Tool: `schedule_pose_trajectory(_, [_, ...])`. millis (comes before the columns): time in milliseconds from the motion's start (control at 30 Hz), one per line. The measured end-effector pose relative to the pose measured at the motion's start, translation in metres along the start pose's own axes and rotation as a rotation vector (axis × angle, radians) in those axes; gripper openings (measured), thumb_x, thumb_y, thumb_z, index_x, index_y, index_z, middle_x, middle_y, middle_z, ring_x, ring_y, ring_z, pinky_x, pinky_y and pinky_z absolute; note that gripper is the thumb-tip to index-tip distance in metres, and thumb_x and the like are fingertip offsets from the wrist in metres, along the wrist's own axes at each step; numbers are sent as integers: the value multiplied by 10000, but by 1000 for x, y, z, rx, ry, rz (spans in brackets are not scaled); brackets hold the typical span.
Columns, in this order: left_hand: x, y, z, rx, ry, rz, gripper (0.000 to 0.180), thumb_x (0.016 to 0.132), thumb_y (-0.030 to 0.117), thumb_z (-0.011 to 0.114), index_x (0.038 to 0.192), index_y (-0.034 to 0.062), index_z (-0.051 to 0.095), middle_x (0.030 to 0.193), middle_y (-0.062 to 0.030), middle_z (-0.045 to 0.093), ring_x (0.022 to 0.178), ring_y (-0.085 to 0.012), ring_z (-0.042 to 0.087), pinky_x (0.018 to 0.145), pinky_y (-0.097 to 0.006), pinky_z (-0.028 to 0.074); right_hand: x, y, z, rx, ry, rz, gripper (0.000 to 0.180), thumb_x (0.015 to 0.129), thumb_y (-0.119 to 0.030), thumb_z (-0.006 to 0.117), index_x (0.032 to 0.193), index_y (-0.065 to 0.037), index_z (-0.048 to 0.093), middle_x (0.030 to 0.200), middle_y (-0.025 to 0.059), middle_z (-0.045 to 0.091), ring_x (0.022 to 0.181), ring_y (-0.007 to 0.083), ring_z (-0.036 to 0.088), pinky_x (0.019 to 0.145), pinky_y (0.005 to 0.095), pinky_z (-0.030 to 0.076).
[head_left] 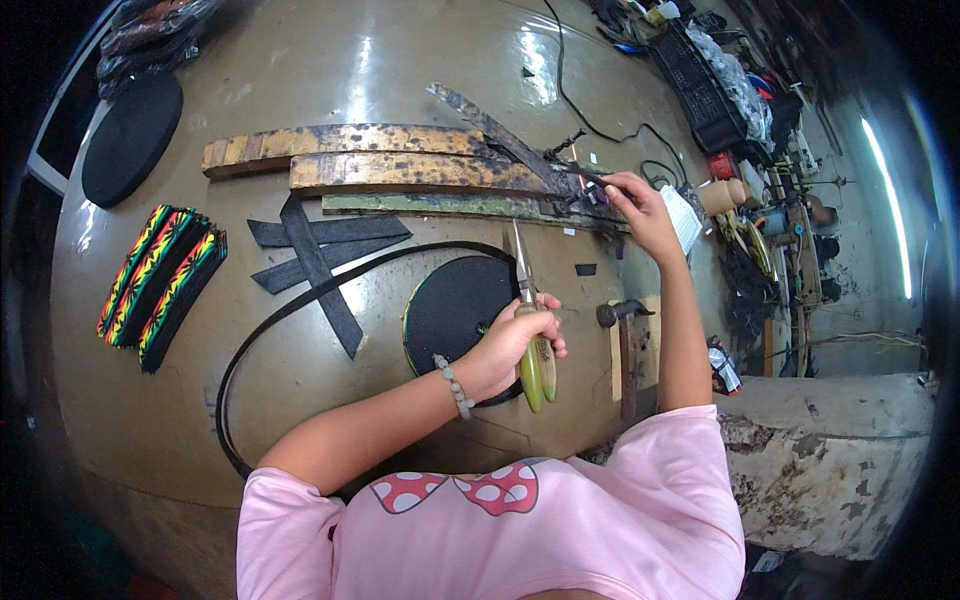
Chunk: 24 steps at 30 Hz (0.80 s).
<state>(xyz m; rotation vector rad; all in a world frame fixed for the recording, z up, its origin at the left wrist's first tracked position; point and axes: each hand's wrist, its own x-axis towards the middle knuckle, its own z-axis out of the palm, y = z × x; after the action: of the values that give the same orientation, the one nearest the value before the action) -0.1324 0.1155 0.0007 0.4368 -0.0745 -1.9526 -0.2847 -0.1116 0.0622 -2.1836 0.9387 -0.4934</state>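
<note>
Scissors (531, 322) gripped in left hand (515, 345), blades pointing away up bench (400, 60). Right hand (635, 205) pinching thin strap end (585, 173).

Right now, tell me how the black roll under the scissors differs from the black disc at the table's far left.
The roll lies near the middle, partly covered by the left hand and scissors; the disc sits uncovered at the table's edge. The roll trails a long strap looping over the table; the disc shows no loose end. The roll's rim shows green; the disc's looks plain black. Both are flat, round and black.
</note>
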Motion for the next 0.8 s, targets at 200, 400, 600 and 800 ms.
schedule_pose_trajectory(200, [-1,0,1,12,11,0,313,782,-11,519,1070,63,422,825,-43,502,744,-176,556,727,-335,498,0,6,0,15,-54,84,255,905,-179,576,1072,12,602,882,11,575,795,91,535,722,231,443])
schedule_pose_trajectory(400, [0,-1,0,-1,0,15,301,790,4,528,1067,62,426,822,-40,502,744,-171,569,724,-336,506,17,16,2,92,39,45,253,904,-190,579,1069,-2,617,837,-3,580,698,82,514,666,228,431])
schedule_pose_trajectory(600, [-2,1,3,106,2,26,299,787,-1,522,1063,61,424,841,-47,502,741,-178,580,744,-346,516,25,26,12,42,88,82,282,897,-208,596,1096,-9,601,845,-17,569,739,67,496,667,206,400])
schedule_pose_trajectory(800, [-3,2,8,78,48,20,317,769,-20,504,1065,60,423,846,-57,517,753,-188,583,757,-350,516,16,29,15,362,70,118,259,907,-211,582,1097,-35,582,816,-30,558,674,53,447,593,199,359])
